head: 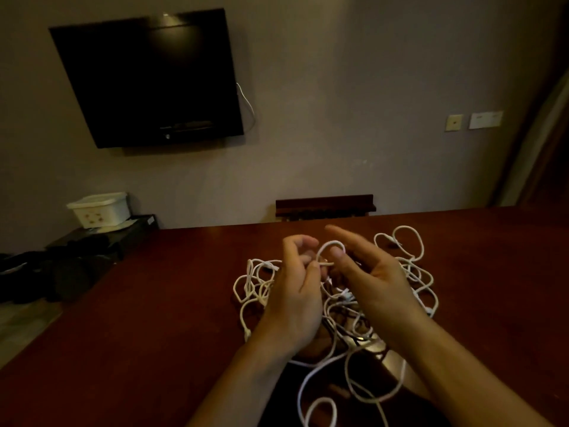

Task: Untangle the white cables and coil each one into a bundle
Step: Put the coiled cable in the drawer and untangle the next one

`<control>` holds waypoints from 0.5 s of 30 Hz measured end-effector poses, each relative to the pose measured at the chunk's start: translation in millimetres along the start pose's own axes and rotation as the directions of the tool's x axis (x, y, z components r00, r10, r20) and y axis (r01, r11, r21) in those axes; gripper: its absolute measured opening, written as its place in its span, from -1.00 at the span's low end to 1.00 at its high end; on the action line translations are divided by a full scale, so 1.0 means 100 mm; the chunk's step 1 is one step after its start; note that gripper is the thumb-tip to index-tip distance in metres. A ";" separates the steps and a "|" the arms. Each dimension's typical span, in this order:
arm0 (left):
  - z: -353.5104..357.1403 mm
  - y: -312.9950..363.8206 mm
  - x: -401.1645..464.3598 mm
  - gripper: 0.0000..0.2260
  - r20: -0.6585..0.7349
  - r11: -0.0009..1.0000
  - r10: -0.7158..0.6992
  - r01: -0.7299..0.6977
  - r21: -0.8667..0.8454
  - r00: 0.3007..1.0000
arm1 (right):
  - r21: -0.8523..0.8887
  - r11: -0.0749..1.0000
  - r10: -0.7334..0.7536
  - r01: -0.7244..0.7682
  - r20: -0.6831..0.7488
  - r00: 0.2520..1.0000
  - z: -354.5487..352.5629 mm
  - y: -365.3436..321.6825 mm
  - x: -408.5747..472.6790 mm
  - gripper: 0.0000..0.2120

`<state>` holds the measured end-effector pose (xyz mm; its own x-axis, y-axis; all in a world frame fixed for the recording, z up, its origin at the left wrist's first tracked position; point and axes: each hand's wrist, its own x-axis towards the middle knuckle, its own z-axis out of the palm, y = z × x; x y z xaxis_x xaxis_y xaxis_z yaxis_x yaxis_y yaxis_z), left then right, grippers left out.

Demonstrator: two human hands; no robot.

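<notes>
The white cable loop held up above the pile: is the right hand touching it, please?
Touching. The head view shows the white cable loop arching over a right hand fingertip, while the left hand pinches its base.

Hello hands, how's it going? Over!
Left hand pinching a cable loop. Right hand open, loop over one finger. Cables all tangled, none coiled. Nothing blocking.

A tangle of white cables [335,300] lies on the dark red counter [138,318], some loops trailing over its near edge. Above the tangle, the left hand [295,294] pinches a strand between thumb and fingers. The right hand [369,272], fingers spread, seems to have a small loop round its thumb, though the dim light blurs this.
</notes>
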<state>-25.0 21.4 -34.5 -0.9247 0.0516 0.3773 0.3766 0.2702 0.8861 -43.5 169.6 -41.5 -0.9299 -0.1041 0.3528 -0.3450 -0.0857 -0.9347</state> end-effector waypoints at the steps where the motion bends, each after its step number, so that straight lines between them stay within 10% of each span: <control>1: -0.01 0.00 0.01 -0.81 0.021 1.000 -0.017 0.017 -0.021 1.000 | 0.022 1.000 0.009 -0.009 0.026 1.000 -0.02 0.00 0.00 -0.66; 9: -0.05 -0.06 0.06 -0.72 0.078 0.983 0.035 -0.048 0.175 0.996 | -0.027 0.998 -0.051 0.048 -0.107 0.993 -0.14 -0.02 0.04 -0.78; 15: -0.09 -0.11 0.10 -0.68 0.098 1.000 -0.018 0.016 0.022 0.995 | -0.126 0.991 -0.056 0.040 -0.129 0.990 -0.15 0.02 0.04 -0.76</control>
<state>-37.6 10.1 -38.0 -0.9322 0.1408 0.3334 0.3609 0.2919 0.8857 -49.5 183.7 -42.6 -0.9176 0.0294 0.3964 -0.3953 0.0353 -0.9179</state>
